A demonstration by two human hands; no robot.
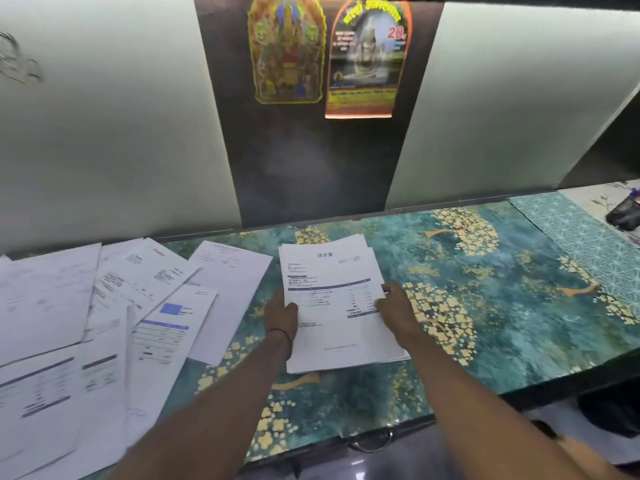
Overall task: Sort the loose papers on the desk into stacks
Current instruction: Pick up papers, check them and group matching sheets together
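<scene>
Looking down from head height onto a desk [485,306] covered with a teal sheet printed with gold blossom trees. Near the middle of it, a stack of papers [332,271]: white printed sheets, slightly fanned at the far end, the top one showing a short heading, lines of small text and a table with a dark band. Low over the cover and possibly resting on it, hard to tell from this angle. Left hand [282,315] gripping the stack's left edge, thumb pressed on the top sheet, fingers hidden beneath. Thin dark band [281,332] around that wrist. Right hand [398,308] pinching the stack's right edge, thumb on top and fingers curled at the margin. Both bare forearms reaching in from the bottom of the view. To the left, well apart from the stack, loose papers [104,323] spread in an overlapping jumble, some with blue headers, running off the left edge. Behind the desk, a pale wall with a dark panel [311,168] in the centre, carrying two colourful religious pictures [287,50] side by side near its top. At the far right, a lighter geometric mat [571,230] and a blurred dark object [625,211]. At the desk's front edge, a metal ring [372,443].
</scene>
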